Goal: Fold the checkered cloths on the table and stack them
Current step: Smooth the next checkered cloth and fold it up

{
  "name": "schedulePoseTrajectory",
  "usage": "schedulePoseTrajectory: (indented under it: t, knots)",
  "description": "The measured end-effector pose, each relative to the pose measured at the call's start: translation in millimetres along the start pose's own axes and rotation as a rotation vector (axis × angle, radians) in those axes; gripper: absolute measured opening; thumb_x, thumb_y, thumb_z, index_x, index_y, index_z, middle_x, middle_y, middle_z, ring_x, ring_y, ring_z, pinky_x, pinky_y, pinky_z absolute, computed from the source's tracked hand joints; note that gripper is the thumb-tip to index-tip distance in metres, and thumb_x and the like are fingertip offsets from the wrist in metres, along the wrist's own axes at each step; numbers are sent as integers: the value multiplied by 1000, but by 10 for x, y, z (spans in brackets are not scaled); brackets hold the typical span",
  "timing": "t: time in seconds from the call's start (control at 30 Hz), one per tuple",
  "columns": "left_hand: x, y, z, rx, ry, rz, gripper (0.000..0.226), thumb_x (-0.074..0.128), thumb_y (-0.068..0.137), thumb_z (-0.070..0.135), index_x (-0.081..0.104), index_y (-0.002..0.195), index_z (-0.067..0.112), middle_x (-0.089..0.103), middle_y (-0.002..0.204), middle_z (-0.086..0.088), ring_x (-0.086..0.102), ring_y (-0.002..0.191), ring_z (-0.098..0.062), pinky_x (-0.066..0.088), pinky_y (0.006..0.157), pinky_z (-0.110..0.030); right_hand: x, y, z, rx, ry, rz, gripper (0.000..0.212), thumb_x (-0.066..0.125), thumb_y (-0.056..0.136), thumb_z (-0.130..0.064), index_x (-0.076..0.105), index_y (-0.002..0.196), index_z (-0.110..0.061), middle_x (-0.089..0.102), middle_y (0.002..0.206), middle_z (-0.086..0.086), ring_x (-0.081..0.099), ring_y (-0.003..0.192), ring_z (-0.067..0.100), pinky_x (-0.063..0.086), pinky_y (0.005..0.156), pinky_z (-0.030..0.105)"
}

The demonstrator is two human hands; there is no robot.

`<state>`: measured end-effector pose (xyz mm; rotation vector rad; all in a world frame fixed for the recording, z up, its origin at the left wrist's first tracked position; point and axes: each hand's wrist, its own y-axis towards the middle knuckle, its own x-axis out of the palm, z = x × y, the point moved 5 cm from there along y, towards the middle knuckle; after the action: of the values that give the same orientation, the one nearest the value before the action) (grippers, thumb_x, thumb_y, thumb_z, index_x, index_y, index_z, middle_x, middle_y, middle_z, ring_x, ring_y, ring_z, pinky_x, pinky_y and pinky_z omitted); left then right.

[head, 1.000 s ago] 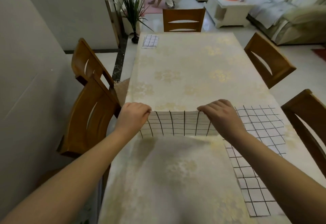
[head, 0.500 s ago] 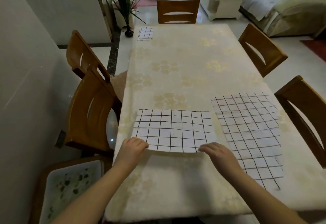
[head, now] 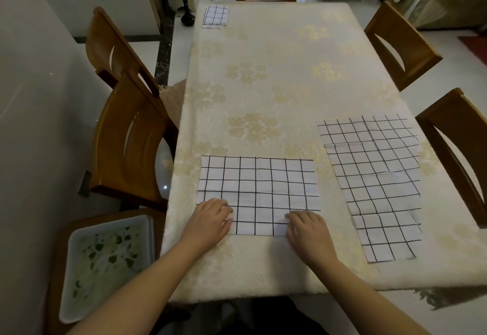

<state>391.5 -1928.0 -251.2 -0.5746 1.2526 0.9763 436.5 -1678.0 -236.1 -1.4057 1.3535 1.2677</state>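
Hands low on the near edge of the work, both of them on the white cloth with the black grid (head: 259,192), which lies flat on the desk's cream floral tablecloth (head: 263,76). The left hand (head: 209,220) sits at the cloth's near left corner, fingers curled down onto the fabric; the right hand (head: 307,230) sits at the near right corner, fingers bent the same way. Each grip looks like a pinch on the near hem, though the fingertips hide the edge itself, so whether they pinch or only press is hard to call. The cloth spreads away from both hands toward the far end, a crease line running across it just beyond the knuckles.

Just to the right, apart from the right hand and not touching it, a second, longer white grid-patterned cloth (head: 374,184) lies opened out and wrinkled along the desk's right side. Way off at the far left corner, a small folded grid cloth stack (head: 215,16) sits square.

Brown wooden chairs (head: 131,134) ring the desk on the left, right and far end. Down at the left, beside the left forearm, a white rectangular tray with green leaf shapes (head: 105,263) rests on a chair seat.
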Motion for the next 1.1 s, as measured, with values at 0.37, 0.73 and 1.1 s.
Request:
schedulePoseTrajectory:
  t: [0.37, 0.73, 1.1]
  knots:
    - [517, 395, 59, -164, 131, -347, 69, 29, 95, 57, 27, 153, 20, 27, 159, -3, 13, 147, -23, 13, 114, -46, 644, 637, -391, -64, 20, -350, 59, 25, 97, -41, 30, 152, -20, 27, 159, 5, 25, 146, 25, 15, 117, 46]
    - [473, 341, -106, -328, 108, -376, 86, 22, 81, 84, -13, 150, 45, -29, 158, -6, -28, 145, -26, -13, 114, -59, 563, 655, 381, 33, -32, -339, 76, 14, 90, -76, -11, 152, -40, -20, 160, -10, -20, 147, 13, -9, 119, 44]
    - [340, 390, -158, -409, -44, -383, 74, 1, 87, 75, -6, 153, 42, -21, 162, 1, -24, 146, -16, -11, 118, -49, 530, 771, 602, 23, -12, -325, 70, 12, 95, -66, 13, 155, -32, 6, 163, -2, 1, 150, 18, -9, 118, 38]
